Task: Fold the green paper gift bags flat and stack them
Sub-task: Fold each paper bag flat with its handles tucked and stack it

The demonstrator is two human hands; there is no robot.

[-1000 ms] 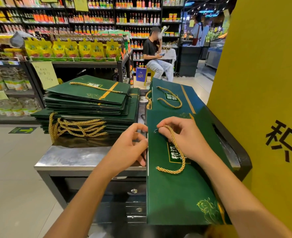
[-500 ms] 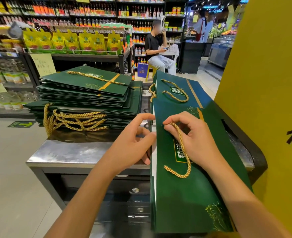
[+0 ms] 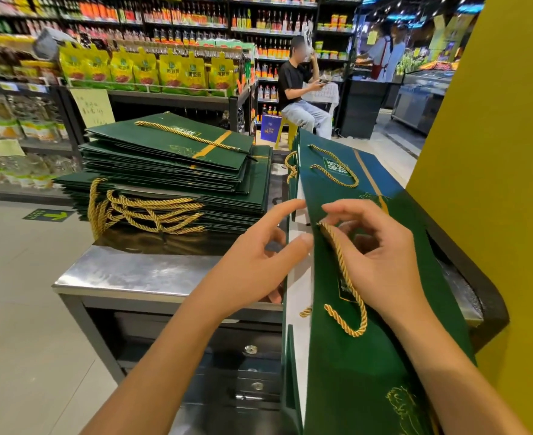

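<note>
A green paper gift bag [image 3: 368,365] lies lengthwise in front of me, its left edge parted so the white inside shows. My left hand [image 3: 255,259] holds that parted edge, thumb on the white inner side and index finger stretched along the top. My right hand [image 3: 381,259] rests on the bag's face and pinches the upper end of its gold rope handle [image 3: 349,296]. A second green bag [image 3: 331,186] lies beyond it. On the left stands a tall stack of flat green bags [image 3: 167,171] with gold handles hanging off the front.
The bags rest on a steel counter [image 3: 133,274] with drawers below. A big yellow panel [image 3: 494,152] stands close on the right. A person sits on a stool [image 3: 299,98] behind the counter. Store shelves line the back and left, with open floor at the left.
The bag's left edge has parted and shows more white inside. My left index finger has stretched out along the edge. My right hand keeps its pinch on the rope.
</note>
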